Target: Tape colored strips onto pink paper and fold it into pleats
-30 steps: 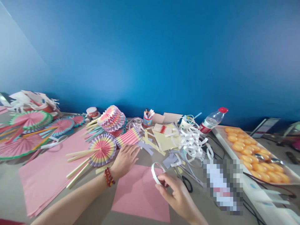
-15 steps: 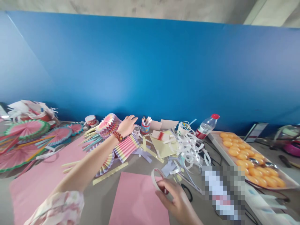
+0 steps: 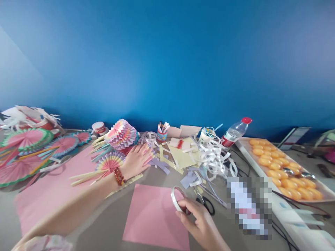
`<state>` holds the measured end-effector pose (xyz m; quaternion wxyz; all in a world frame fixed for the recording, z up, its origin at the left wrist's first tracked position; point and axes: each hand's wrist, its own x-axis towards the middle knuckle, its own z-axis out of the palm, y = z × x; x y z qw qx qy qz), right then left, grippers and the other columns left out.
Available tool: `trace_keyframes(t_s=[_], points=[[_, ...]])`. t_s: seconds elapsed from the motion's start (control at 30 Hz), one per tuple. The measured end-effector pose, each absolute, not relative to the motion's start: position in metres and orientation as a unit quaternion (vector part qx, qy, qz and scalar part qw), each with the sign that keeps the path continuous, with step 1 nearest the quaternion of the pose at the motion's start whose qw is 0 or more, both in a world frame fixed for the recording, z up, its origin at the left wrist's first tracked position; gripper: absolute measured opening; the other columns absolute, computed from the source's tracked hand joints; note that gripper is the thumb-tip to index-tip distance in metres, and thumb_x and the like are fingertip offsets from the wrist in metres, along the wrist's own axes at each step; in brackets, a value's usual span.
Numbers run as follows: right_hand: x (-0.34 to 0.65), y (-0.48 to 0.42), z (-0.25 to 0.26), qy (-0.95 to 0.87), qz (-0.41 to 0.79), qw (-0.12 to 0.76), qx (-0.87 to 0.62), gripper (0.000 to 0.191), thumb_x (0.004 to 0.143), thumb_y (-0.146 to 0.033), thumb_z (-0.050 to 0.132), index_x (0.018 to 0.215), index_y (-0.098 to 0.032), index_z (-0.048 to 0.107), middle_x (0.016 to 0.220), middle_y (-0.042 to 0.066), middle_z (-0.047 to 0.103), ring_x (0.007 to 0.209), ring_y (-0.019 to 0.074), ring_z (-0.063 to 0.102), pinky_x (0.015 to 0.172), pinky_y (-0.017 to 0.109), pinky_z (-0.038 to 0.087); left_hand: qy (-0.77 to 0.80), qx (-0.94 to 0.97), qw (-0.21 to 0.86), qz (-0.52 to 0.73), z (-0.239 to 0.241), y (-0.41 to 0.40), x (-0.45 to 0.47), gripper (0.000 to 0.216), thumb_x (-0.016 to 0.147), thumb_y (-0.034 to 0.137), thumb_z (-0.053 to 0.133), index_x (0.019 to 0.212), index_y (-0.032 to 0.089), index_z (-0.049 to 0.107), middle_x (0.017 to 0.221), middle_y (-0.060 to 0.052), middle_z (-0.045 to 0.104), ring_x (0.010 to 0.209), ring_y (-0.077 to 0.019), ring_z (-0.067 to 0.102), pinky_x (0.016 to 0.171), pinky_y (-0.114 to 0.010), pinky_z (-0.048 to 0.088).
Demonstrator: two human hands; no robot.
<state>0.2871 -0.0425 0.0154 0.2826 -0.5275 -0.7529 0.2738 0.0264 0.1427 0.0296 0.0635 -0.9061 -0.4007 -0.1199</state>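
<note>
My left hand (image 3: 137,158), a beaded bracelet at its wrist, lies with fingers stretched over a pleated pastel paper piece (image 3: 150,150), which it mostly covers. Just left of it is a pleated paper fan (image 3: 111,163) with pale yellow sticks. Behind that stands a stack of pleated fans (image 3: 123,134). Between the fingers and thumb of my right hand (image 3: 197,219) is a roll of tape (image 3: 175,199), tilted on edge. The roll is above the right side of a pink paper sheet (image 3: 155,216). Beside that hand, scissors (image 3: 206,205) with black handles rest on the table.
At the back are a pen cup (image 3: 162,134), a plastic bottle (image 3: 235,132) and tangled white strips (image 3: 216,158). A tray of orange oval things (image 3: 290,170) stands right. Finished fans (image 3: 28,143) lie left, near a large pink sheet (image 3: 57,195). Cables run along the right.
My left hand has come down and nearer, from above the pleated paper by the pen cup to flat over it. My right hand still holds the tape roll. The view has tilted downward.
</note>
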Motion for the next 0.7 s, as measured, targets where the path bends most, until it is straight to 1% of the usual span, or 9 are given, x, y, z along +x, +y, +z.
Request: trace_keyframes(t_s=[0.07,0.17,0.23,0.3,0.4,0.47,0.53,0.6,0.7], points=[[0.283,-0.04,0.015,-0.756,0.281,0.279,-0.522,0.012,0.094,-0.03,0.049,0.086,-0.022,0.054,0.074,0.0,0.057,0.068,0.0135,0.054,0.064,0.022,0.041,-0.414,-0.901,0.081,-0.101,0.023,0.14,0.014,0.058,0.081,0.042,0.067,0.131,0.018,0.052,0.147,-0.017,0.04,0.13,-0.0376,0.039,0.106,-0.05,0.032],[0.278,-0.035,0.018,-0.762,0.28,0.291,-0.505,0.012,0.093,-0.028,0.049,0.084,-0.022,0.052,0.073,-0.001,0.055,0.066,0.0126,0.053,0.064,0.022,0.04,-0.426,-0.896,0.086,-0.086,0.021,0.143,0.006,0.048,0.084,0.033,0.062,0.13,0.019,0.054,0.145,-0.015,0.044,0.131,-0.0351,0.04,0.109,-0.05,0.03],[0.276,-0.034,0.021,-0.766,0.272,0.302,-0.498,0.011,0.093,-0.027,0.049,0.084,-0.022,0.052,0.072,-0.002,0.055,0.066,0.0123,0.052,0.065,0.022,0.04,-0.432,-0.893,0.076,-0.101,0.023,0.144,0.007,0.046,0.086,0.029,0.059,0.131,0.021,0.053,0.145,-0.013,0.044,0.132,-0.0327,0.04,0.111,-0.05,0.029],[0.276,-0.035,0.022,-0.768,0.261,0.311,-0.495,0.009,0.093,-0.026,0.05,0.086,-0.022,0.052,0.072,-0.002,0.055,0.066,0.0124,0.052,0.065,0.023,0.039,-0.422,-0.895,0.045,-0.137,0.029,0.137,0.011,0.045,0.087,0.032,0.059,0.131,0.023,0.053,0.145,-0.011,0.045,0.133,-0.0313,0.039,0.112,-0.049,0.029],[0.277,-0.038,0.021,-0.773,0.25,0.32,-0.488,0.005,0.092,-0.022,0.051,0.088,-0.022,0.053,0.073,-0.001,0.056,0.067,0.0129,0.053,0.064,0.023,0.039,-0.367,-0.906,-0.068,-0.2,0.038,0.111,0.019,0.039,0.091,0.037,0.056,0.128,0.026,0.056,0.139,-0.008,0.051,0.131,-0.0282,0.043,0.111,-0.047,0.033],[0.278,-0.04,0.019,-0.777,0.25,0.325,-0.477,0.004,0.092,-0.02,0.05,0.089,-0.022,0.053,0.075,0.0,0.057,0.068,0.0137,0.053,0.064,0.023,0.039,-0.324,-0.899,-0.196,-0.221,0.043,0.088,0.025,0.028,0.093,0.037,0.054,0.118,0.027,0.061,0.129,-0.006,0.058,0.123,-0.0235,0.051,0.105,-0.039,0.041],[0.277,-0.04,0.017,-0.782,0.256,0.326,-0.465,0.004,0.092,-0.02,0.05,0.09,-0.022,0.053,0.077,0.001,0.058,0.069,0.0141,0.054,0.065,0.024,0.04,-0.324,-0.865,-0.31,-0.224,0.045,0.066,0.031,0.022,0.094,0.035,0.054,0.111,0.026,0.063,0.121,-0.005,0.062,0.114,-0.0202,0.057,0.098,-0.033,0.046],[0.275,-0.038,0.018,-0.787,0.257,0.325,-0.458,0.004,0.093,-0.02,0.051,0.091,-0.021,0.054,0.08,0.002,0.06,0.072,0.0144,0.055,0.068,0.024,0.041,-0.333,-0.838,-0.362,-0.238,0.044,0.05,0.037,0.02,0.091,0.035,0.059,0.108,0.026,0.064,0.114,-0.004,0.064,0.107,-0.0193,0.059,0.095,-0.032,0.046],[0.269,-0.034,0.02,-0.797,0.253,0.319,-0.446,0.004,0.094,-0.021,0.052,0.091,-0.021,0.055,0.082,0.003,0.063,0.075,0.0148,0.057,0.07,0.025,0.041,-0.346,-0.816,-0.388,-0.255,0.041,0.039,0.043,0.014,0.089,0.031,0.063,0.101,0.024,0.064,0.106,-0.003,0.065,0.103,-0.0189,0.059,0.092,-0.031,0.045]])
